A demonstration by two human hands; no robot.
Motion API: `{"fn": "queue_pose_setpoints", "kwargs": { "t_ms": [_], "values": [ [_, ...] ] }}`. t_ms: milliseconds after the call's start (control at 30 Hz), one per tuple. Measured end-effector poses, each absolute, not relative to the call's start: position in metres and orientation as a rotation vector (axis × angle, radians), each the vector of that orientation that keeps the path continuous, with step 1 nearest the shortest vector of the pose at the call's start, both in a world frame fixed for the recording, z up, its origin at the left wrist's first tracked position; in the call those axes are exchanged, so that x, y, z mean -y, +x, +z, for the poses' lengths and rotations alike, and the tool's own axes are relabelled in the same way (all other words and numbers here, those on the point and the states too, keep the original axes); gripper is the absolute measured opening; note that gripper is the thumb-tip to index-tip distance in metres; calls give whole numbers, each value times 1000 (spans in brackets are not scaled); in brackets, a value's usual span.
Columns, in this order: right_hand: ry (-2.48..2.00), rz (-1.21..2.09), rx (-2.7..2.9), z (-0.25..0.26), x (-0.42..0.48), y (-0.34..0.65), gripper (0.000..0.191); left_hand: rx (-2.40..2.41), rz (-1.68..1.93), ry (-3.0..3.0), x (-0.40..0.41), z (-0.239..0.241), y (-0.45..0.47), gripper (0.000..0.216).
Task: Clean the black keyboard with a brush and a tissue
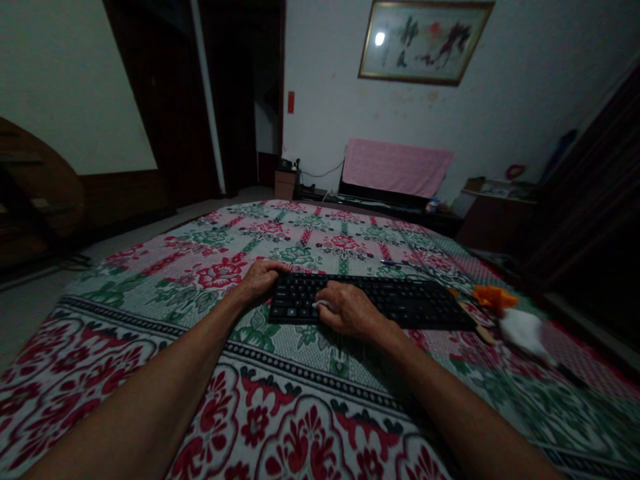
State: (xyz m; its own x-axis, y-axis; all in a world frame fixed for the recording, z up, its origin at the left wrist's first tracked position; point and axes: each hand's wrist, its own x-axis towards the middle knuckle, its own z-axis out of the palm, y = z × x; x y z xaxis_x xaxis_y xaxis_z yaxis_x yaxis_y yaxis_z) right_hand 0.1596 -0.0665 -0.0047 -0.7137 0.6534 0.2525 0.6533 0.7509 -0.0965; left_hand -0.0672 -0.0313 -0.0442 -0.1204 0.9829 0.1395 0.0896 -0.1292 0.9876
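A black keyboard [400, 301] lies on a bed covered with a red and green floral spread [280, 400]. My left hand [260, 279] grips the keyboard's left end, fingers curled over its far corner. My right hand [347, 310] rests on the keys left of the middle, fingers pinched on a small pale thing [320, 305] that I cannot make out. To the right of the keyboard lie an orange piece [493, 297] and a white cloth-like lump [523, 331].
A low cabinet carries a screen draped with a pink cloth [397, 167] against the far wall, under a framed picture [425, 41]. A dark doorway [235, 100] stands at the back left. Dark furniture [590, 200] lines the right side.
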Motion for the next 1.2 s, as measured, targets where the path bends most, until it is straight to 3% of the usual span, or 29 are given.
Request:
{"fn": "queue_pose_setpoints", "kwargs": {
  "t_ms": [1200],
  "values": [
    [-1008,-76,2657,-8,68,144,22,-1323,1378,1361,31,-45,-67,31]
  ]
}}
